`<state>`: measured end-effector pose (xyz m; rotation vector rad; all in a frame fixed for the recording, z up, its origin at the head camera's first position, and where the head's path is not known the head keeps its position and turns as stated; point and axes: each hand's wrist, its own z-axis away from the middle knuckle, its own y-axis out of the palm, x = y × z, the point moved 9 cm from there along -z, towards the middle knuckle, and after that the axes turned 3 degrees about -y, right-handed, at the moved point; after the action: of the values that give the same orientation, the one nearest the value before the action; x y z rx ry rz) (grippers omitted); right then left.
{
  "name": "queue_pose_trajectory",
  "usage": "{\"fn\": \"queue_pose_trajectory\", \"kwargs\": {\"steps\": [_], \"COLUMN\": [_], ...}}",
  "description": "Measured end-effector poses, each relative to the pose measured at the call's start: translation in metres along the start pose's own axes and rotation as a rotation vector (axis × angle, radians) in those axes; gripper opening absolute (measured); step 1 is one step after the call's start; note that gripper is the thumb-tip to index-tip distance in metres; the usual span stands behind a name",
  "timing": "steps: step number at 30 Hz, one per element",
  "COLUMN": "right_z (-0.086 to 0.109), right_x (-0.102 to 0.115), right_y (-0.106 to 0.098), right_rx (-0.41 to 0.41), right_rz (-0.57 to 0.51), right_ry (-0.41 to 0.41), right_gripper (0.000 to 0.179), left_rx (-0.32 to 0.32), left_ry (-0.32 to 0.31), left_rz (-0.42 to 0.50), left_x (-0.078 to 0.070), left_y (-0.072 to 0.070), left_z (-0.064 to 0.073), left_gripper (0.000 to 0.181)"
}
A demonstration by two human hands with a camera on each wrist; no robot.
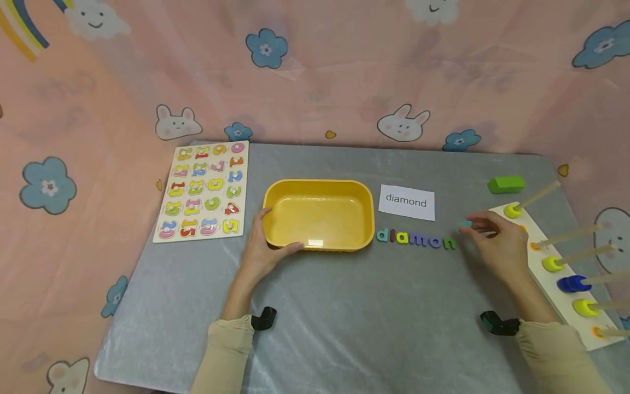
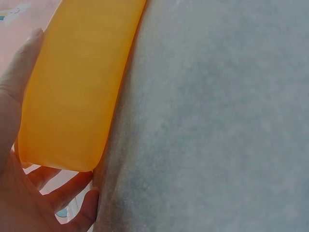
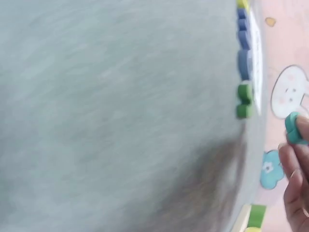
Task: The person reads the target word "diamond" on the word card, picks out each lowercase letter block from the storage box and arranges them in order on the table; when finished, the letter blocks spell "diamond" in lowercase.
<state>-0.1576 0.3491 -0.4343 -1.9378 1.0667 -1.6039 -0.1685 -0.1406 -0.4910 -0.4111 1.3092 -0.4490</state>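
My left hand [image 1: 259, 244] grips the near left corner of an empty yellow plastic tray [image 1: 366, 219], thumb along the front and fingers round the left side. In the left wrist view the tray's wall [image 2: 77, 92] lies between thumb and fingers. Above the table, my right hand [image 1: 502, 243] pinches a small teal letter [image 3: 292, 127] between thumb and fingertips; its exact shape is partly hidden. Just left of that hand runs a row of coloured letters reading "diamon", from a teal d [image 1: 382, 235] to a green n [image 1: 450, 243]. A white card [image 1: 406, 202] printed "diamond" lies behind the row.
A number puzzle board [image 1: 202, 191] lies at the left. To the right stands a white peg board [image 1: 556, 295] with upright wooden rods and coloured rings, close to my right forearm. A green block [image 1: 507, 185] sits at the back right of the grey table [image 1: 344, 328].
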Motion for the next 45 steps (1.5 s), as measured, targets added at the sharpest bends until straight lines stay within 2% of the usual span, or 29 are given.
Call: {"fn": "queue_pose_trajectory", "kwargs": {"steps": [8, 18, 28, 33, 39, 45], "right_z": [0.012, 0.016, 0.015, 0.016, 0.018, 0.021], "right_x": [-0.03, -0.04, -0.044, -0.042, -0.034, -0.027], "right_y": [0.013, 0.023, 0.023, 0.025, 0.025, 0.023], "right_rx": [0.16, 0.225, 0.189, 0.203, 0.184, 0.148], "right_rz": [0.068, 0.108, 0.128, 0.14, 0.151, 0.164], "right_ry": [0.15, 0.212, 0.183, 0.163, 0.091, 0.062], "right_gripper": [0.027, 0.028, 0.026, 0.026, 0.023, 0.02], "left_rx": [0.001, 0.001, -0.001, -0.009, -0.029, -0.049], "left_ry": [-0.002, -0.006, -0.008, 0.005, 0.05, 0.097], "left_rz": [-0.005, -0.008, -0.008, -0.016, -0.021, -0.031], "left_x": [0.0, 0.001, 0.001, 0.0, -0.002, -0.005], "left_y": [-0.001, 0.0, 0.0, 0.0, -0.001, -0.002], "left_z": [0.0, 0.001, 0.001, 0.001, 0.002, 0.004], "left_gripper": [0.116, 0.116, 0.116, 0.119, 0.131, 0.128]}}
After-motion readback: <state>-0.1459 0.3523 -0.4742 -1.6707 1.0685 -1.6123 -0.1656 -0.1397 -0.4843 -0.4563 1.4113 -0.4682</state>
